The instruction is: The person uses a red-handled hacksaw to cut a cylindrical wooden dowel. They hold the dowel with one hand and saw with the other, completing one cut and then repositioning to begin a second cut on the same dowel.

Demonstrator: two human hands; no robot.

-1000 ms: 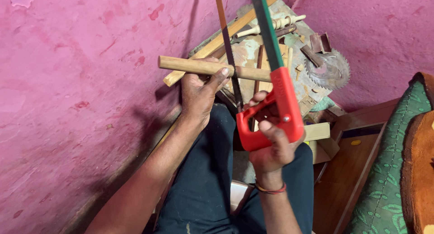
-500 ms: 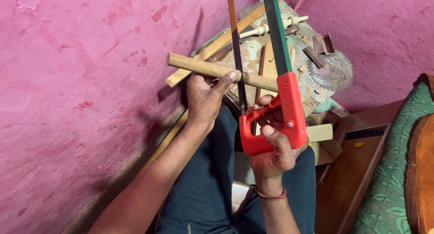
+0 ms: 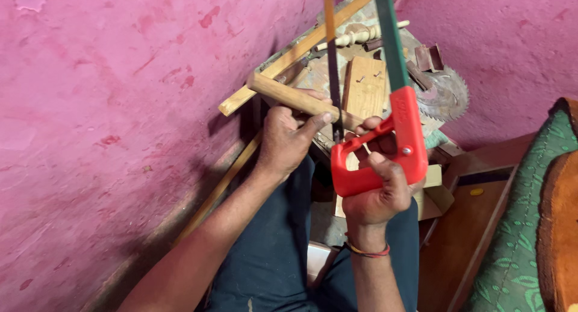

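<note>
Left hand [image 3: 288, 137] grips the dowel [image 3: 301, 99]. Right hand [image 3: 376, 194] clenches the hacksaw [image 3: 385, 143] handle, blade on the dowel beside the left thumb.

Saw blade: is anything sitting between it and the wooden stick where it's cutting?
Nothing visible. The saw blade sits directly against the wooden stick, right beside the left hand gripping it; the right hand holds the red handle.

I see a smooth pale wood stick [image 3: 289, 95], a hacksaw [image 3: 385, 149] with glossy red plastic handle and green painted metal frame, a dull rusty metal saw disc [image 3: 448, 95], rough matt pink wall [image 3: 120, 107], green patterned cloth [image 3: 518, 240].
</note>
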